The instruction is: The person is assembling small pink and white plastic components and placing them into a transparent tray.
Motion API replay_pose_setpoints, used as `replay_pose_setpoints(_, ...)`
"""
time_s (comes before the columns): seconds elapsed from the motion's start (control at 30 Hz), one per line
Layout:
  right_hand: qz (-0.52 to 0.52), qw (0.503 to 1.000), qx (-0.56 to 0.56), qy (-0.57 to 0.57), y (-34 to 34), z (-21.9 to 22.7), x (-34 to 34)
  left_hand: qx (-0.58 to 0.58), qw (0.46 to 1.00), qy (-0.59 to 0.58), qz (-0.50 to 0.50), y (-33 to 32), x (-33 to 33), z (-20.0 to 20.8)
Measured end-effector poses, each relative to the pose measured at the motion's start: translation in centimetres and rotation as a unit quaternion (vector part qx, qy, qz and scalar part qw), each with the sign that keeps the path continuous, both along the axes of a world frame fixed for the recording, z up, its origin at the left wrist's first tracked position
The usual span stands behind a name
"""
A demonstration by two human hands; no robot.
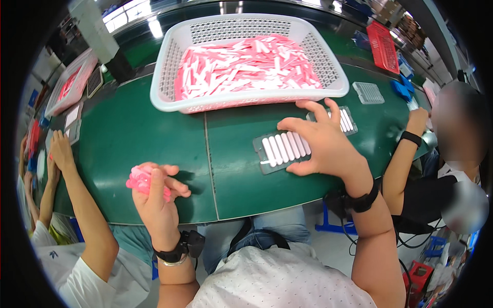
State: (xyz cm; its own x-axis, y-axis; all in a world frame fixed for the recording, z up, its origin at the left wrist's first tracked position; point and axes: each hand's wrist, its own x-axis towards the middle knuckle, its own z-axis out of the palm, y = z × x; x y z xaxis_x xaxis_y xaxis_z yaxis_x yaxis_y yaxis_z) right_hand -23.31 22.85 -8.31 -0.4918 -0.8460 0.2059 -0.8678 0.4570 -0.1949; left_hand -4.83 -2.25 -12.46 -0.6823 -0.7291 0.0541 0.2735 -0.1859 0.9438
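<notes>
Head view: left hand (154,192) grips pink pieces (139,180); right hand (321,141) presses tray (280,150)

We are in a factory, on an assembly line. A long green counter (154,133) runs past several seated workers, one on our left (77,205) and one on our right (411,169). White baskets (246,100) heaped with small pink and white parts (246,66) stand along it, with grey slotted trays (280,149) of white pieces, a red crate (382,46) and strip lights reflected overhead.
</notes>
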Motion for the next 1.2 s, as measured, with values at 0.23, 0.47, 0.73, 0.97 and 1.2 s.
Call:
replay_pose_setpoints(0.23,-0.136,0.989,0.015,-0.062,7.0,1.4,-5.0,-0.02,0.997,0.04,-0.059,-0.9,0.4,-1.1)
replay_pose_setpoints(0.47,-0.407,0.913,0.019,0.025,12.6,1.5,-15.2,-0.021,0.996,0.038,-0.081,-0.5,0.6,-0.9)
replay_pose_setpoints(0.73,-0.383,0.883,0.27,0.038,13.1,0.5,-19.5,0.0,0.997,0.041,-0.071,-0.8,1.0,-0.3)
replay_pose_setpoints(0.97,-0.263,0.952,-0.129,0.091,10.8,9.0,-13.3,0.016,0.991,0.054,-0.12,-0.8,0.4,-0.1)
replay_pose_setpoints(1.2,0.074,0.996,-0.031,0.031,-4.3,4.9,4.6,0.026,0.994,0.063,-0.085,-0.4,1.8,-0.5)
